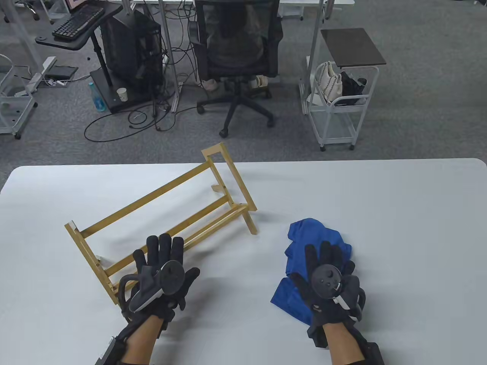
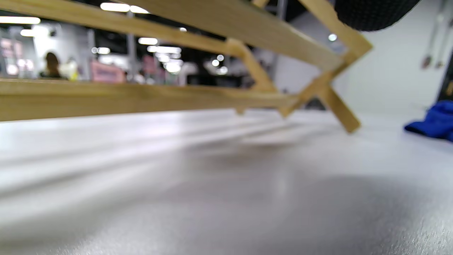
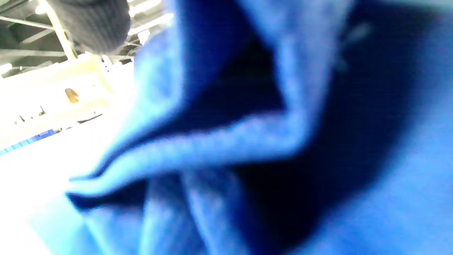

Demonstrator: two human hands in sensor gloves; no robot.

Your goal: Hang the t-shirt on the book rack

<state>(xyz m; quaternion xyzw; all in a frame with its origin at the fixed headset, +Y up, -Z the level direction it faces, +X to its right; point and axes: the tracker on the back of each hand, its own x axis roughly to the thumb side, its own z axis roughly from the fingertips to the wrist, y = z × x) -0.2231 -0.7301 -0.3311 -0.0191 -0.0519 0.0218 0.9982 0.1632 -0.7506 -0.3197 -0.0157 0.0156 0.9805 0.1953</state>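
A wooden book rack (image 1: 144,197) stands slanted on the left half of the white table (image 1: 380,213). Its rails fill the left wrist view (image 2: 141,95). My left hand (image 1: 164,251) is open, fingers stretched over the rack's low front rails; I cannot tell if it touches them. One fingertip (image 2: 375,14) shows at the top of the left wrist view. A crumpled blue t-shirt (image 1: 304,235) lies on the table right of the rack and shows in the left wrist view (image 2: 431,122). My right hand (image 1: 323,262) rests on it with fingers spread. The cloth (image 3: 247,141) fills the right wrist view.
Bare white table lies between the rack and the t-shirt and along the right side. Beyond the table's far edge stand an office chair (image 1: 239,49), a white cart (image 1: 338,99) and a desk with cables (image 1: 125,57) on the floor.
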